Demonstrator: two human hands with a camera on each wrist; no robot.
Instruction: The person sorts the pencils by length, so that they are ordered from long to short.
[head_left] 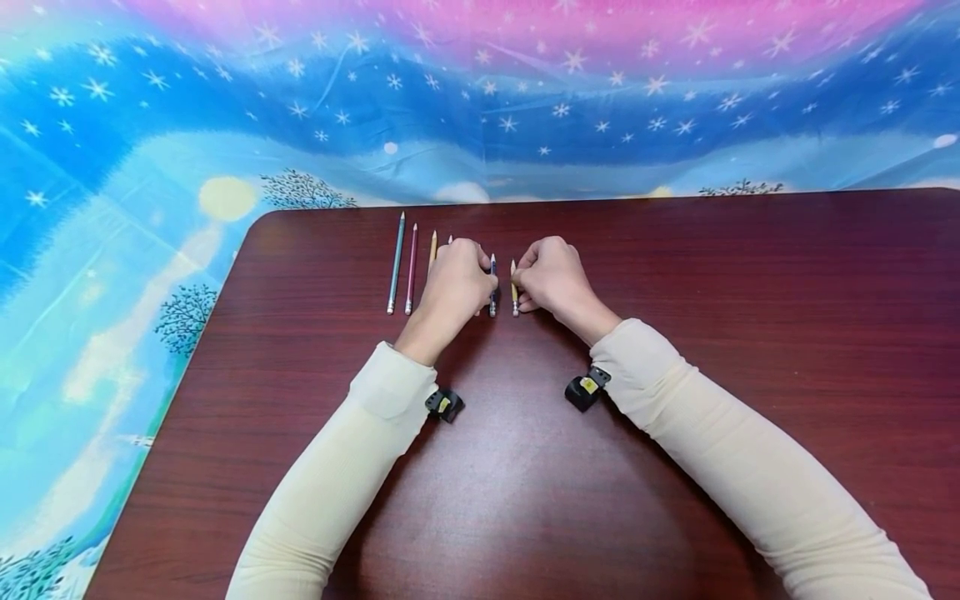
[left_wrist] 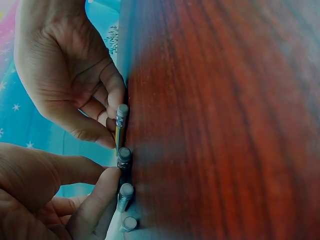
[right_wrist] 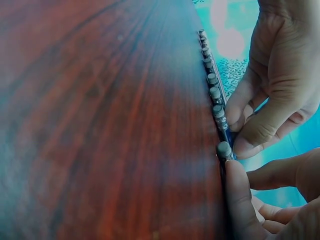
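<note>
My left hand (head_left: 461,279) pinches a dark blue pencil (head_left: 492,307) between thumb and finger near its eraser end. Just to the right, a short yellow pencil (head_left: 515,295) is held by the thumb and fingers of my right hand (head_left: 557,275). Both pencils lie on the table side by side, tips pointing away, a small gap between them. Left of them a teal pencil (head_left: 397,262), a maroon pencil (head_left: 412,268) and an orange-yellow pencil (head_left: 433,243) continue the row. My left hand partly covers others. Grey erasers (right_wrist: 212,79) line up in the right wrist view.
The dark red wooden table (head_left: 712,333) spreads around the row, its far edge a little beyond the pencil tips. A snowflake-patterned cloth (head_left: 480,100) hangs behind it and to the left. Small black cameras (head_left: 446,405) are strapped at both cream sleeves.
</note>
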